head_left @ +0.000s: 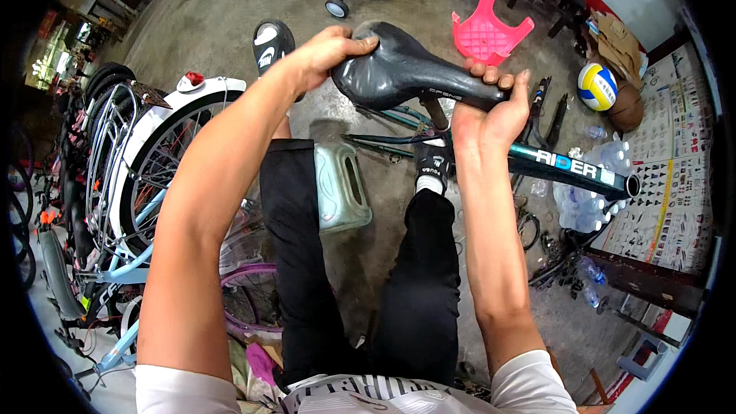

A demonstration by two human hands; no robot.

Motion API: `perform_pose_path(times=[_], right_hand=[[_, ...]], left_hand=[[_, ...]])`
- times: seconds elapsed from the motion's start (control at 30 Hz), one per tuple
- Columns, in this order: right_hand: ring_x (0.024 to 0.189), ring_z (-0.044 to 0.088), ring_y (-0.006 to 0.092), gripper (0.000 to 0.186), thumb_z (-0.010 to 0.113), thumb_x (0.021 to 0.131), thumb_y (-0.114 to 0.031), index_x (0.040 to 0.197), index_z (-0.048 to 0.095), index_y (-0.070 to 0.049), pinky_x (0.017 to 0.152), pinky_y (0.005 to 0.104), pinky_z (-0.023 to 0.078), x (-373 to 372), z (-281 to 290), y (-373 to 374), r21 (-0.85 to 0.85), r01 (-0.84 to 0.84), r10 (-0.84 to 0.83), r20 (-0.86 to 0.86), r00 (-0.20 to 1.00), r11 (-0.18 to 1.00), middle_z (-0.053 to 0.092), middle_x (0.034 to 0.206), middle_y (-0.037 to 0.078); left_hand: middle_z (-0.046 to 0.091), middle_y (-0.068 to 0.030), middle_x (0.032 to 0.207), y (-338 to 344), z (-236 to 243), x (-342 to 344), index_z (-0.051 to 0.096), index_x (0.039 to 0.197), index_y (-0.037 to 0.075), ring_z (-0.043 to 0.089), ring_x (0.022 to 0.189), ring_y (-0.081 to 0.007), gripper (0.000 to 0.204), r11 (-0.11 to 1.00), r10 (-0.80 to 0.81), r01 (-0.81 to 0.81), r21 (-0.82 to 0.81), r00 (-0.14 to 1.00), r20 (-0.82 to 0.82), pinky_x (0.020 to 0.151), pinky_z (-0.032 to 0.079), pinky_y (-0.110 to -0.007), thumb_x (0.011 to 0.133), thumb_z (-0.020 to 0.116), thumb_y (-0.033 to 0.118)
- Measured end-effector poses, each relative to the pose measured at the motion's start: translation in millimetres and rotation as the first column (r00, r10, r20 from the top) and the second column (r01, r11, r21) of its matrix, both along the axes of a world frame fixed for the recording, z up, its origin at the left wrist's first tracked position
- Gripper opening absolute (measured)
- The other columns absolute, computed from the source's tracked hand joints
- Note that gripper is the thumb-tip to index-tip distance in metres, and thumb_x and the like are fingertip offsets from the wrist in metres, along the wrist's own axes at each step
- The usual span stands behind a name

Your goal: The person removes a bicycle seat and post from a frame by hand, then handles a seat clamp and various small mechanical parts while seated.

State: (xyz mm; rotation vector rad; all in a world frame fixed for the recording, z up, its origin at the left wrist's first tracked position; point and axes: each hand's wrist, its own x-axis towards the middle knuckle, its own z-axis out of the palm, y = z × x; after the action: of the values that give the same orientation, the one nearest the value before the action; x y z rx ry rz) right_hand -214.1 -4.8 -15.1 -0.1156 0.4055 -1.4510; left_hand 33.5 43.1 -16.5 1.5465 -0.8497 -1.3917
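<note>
Currently, left fingers (359, 47) clasp the black saddle (399, 61) by its broad rear, right fingers (491, 75) curled around its nose

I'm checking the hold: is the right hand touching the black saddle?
Touching. The head view shows the right hand curled around the narrow end of the black saddle.

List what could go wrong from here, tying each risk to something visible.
The left hand or right hand might slip on the shiny black seat. The dark green frame could tip against the person's right shoe. If it swings, it might knock the clear bottles.
</note>
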Motion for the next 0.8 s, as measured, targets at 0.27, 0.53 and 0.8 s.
perform_pose_path(times=[0.27,0.53,0.8], right_hand=[[0.061,0.054,0.0249,0.027,0.054,0.103,-0.023,0.081,0.045,-0.01,0.074,0.0523,0.053,3,-8,-148,0.226,-0.546,0.59,-0.256,0.766,0.807,0.047,0.062,0.006],[0.07,0.048,0.024,0.042,0.04,0.109,-0.034,0.072,0.041,-0.015,0.085,0.0473,0.049,-1,-2,-7,0.005,-0.064,0.064,0.002,0.998,0.998,0.045,0.069,0.005],[0.067,0.056,0.029,0.026,0.053,0.103,-0.023,0.083,0.047,-0.008,0.083,0.0576,0.053,1,-9,-124,0.142,-0.427,0.449,-0.222,0.865,0.893,0.054,0.073,0.01]], left_hand=[[0.07,-0.0138,0.112,33,17,-98,0.062,0.117,-0.006,0.071,0.095,-0.0213,0.032,0.825,0.555,-0.518,0.226,0.817,-0.155,0.084,0.059,-0.037,0.101,0.064,0.022],[0.072,-0.0097,0.097,17,19,-10,0.064,0.107,-0.008,0.068,0.081,-0.0176,0.038,0.996,0.083,-0.085,0.004,0.988,0.13,0.076,0.054,-0.033,0.095,0.071,0.027],[0.071,-0.0127,0.111,30,22,-86,0.063,0.118,-0.005,0.07,0.095,-0.0223,0.033,0.84,0.53,-0.496,0.218,0.837,-0.139,0.086,0.056,-0.038,0.101,0.063,0.024]])
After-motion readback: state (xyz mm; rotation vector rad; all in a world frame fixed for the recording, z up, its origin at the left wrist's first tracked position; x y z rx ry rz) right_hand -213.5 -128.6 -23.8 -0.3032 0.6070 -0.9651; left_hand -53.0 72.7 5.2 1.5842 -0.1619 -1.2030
